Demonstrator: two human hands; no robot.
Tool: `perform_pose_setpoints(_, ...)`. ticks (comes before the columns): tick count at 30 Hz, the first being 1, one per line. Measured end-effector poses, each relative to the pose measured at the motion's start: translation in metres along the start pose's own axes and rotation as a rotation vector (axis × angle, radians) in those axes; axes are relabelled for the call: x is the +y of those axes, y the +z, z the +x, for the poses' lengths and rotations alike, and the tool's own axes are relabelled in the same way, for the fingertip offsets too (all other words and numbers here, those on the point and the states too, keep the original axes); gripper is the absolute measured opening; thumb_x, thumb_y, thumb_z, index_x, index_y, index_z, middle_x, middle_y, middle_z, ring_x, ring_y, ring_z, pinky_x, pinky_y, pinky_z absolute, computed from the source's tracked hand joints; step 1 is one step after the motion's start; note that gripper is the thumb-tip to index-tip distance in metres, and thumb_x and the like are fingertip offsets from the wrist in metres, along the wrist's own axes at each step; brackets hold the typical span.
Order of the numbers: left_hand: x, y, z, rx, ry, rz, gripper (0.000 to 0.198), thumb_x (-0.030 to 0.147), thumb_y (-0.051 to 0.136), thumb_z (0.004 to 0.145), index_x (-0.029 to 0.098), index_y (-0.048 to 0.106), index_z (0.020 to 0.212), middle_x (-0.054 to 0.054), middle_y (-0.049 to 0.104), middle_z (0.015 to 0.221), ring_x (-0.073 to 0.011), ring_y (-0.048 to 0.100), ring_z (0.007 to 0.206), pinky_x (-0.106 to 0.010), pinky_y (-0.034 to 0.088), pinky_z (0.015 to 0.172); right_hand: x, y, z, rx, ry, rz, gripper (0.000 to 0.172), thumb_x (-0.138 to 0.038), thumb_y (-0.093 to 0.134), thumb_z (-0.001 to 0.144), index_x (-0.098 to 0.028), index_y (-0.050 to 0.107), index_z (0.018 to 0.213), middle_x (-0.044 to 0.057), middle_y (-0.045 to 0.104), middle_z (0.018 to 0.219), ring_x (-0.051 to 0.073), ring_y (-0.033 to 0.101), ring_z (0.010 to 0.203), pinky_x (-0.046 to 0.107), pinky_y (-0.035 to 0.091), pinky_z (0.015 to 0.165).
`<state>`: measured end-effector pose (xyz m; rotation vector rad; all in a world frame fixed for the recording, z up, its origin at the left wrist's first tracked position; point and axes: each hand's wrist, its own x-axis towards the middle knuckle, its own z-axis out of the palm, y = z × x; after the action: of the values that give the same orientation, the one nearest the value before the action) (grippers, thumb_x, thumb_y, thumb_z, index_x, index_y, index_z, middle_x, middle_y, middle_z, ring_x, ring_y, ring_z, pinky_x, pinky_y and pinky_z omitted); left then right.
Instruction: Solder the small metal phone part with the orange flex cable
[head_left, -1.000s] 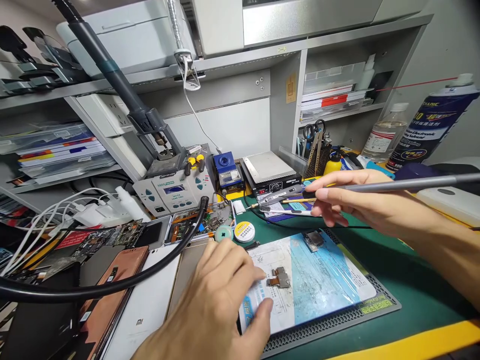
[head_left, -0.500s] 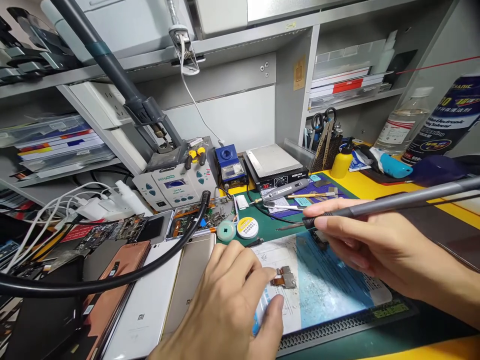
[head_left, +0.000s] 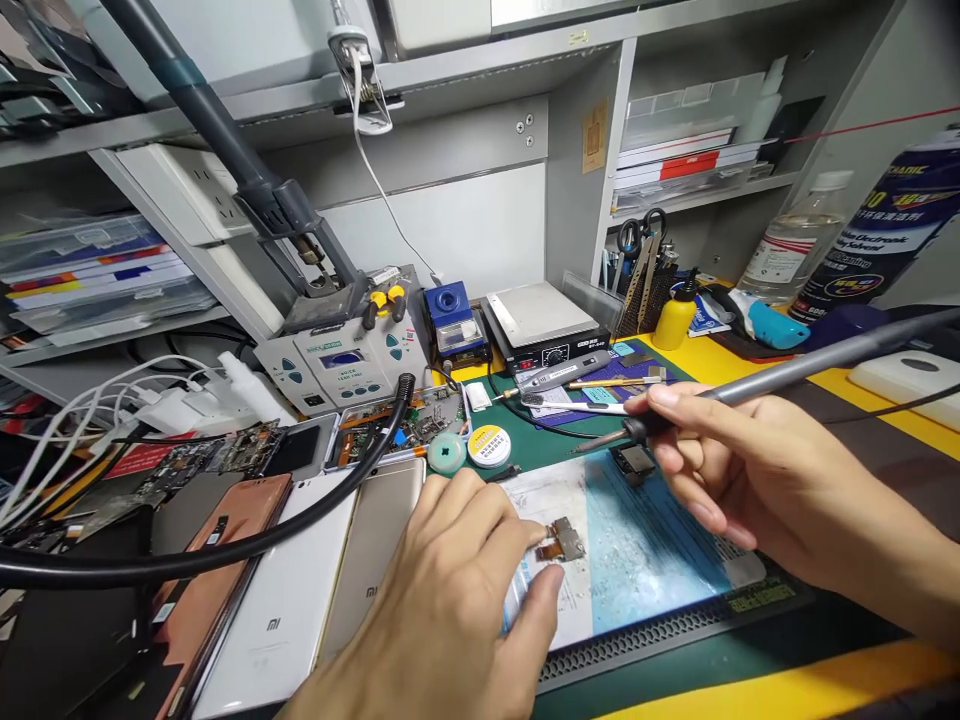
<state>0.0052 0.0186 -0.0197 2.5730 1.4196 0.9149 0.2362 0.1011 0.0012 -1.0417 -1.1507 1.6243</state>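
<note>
My right hand (head_left: 735, 460) grips a soldering iron (head_left: 780, 375) like a pen. The iron's metal tip points left, just above the upper edge of a blue-and-white work sheet (head_left: 637, 580). Beneath that hand, a small dark metal component (head_left: 632, 463) rests on the sheet. My left hand (head_left: 450, 580) leans over the sheet's left side, thumb and index finger apart. Its index fingertip touches the edge of a small metal module with brown flex cables (head_left: 564, 538). The undersides of my other left fingers are hidden.
Phone backs (head_left: 274, 620) and circuit boards lie to the left, crossed by a thick black hose (head_left: 300, 545). A round yellow-and-white tin (head_left: 489, 446), a brush (head_left: 577, 404) and a hot plate (head_left: 544, 315) stand or lie beyond. A yellow bottle (head_left: 676, 315) is at back right.
My right hand has turned and opened its lower fingers, and the iron's tip has moved slightly right. The left hand stays at the module. The view has shifted a little.
</note>
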Motion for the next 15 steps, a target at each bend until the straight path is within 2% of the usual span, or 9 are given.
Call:
perform_pose_setpoints(2,0.0,0.001,0.0,0.0,0.008,0.01,0.014,0.018,0.061,0.096,0.017,0.075,0.098,-0.008,0.069,0.087,-0.0258,0.055,0.083,-0.043,0.04,0.071,0.003,-0.004,-0.006,-0.024,0.017,-0.012,0.038,-0.05,0.091,0.071,-0.02,0.069,0.073,-0.003,0.057,0.044,0.009,0.043,0.027,0.015,0.03,0.025)
perform_pose_setpoints(6,-0.001,0.002,-0.001,-0.007,0.023,0.03,0.017,0.017,0.058,0.098,0.018,0.075,0.093,-0.007,0.067,0.083,-0.0245,0.054,0.08,-0.042,0.038,0.069,0.014,-0.015,-0.016,-0.137,0.054,-0.102,0.023,-0.042,0.084,0.082,-0.025,0.069,0.086,-0.005,0.058,0.042,0.012,0.049,0.028,0.016,0.034,0.028)
perform_pose_setpoints(8,-0.002,0.003,-0.002,0.005,0.02,0.032,0.016,0.017,0.059,0.097,0.018,0.075,0.092,-0.006,0.066,0.082,-0.0238,0.053,0.079,-0.041,0.038,0.068,0.017,-0.018,-0.017,-0.171,0.056,-0.146,0.018,-0.038,0.08,0.084,-0.026,0.067,0.083,-0.005,0.058,0.041,0.013,0.049,0.029,0.017,0.034,0.028)
perform_pose_setpoints(15,-0.001,0.003,-0.001,-0.028,-0.013,0.016,0.015,0.016,0.06,0.098,0.021,0.072,0.092,-0.004,0.065,0.084,-0.0233,0.053,0.08,-0.042,0.038,0.071,0.014,-0.017,-0.017,-0.091,0.079,-0.194,0.018,-0.034,0.083,0.071,-0.027,0.068,0.076,-0.004,0.057,0.039,0.015,0.048,0.029,0.02,0.034,0.028)
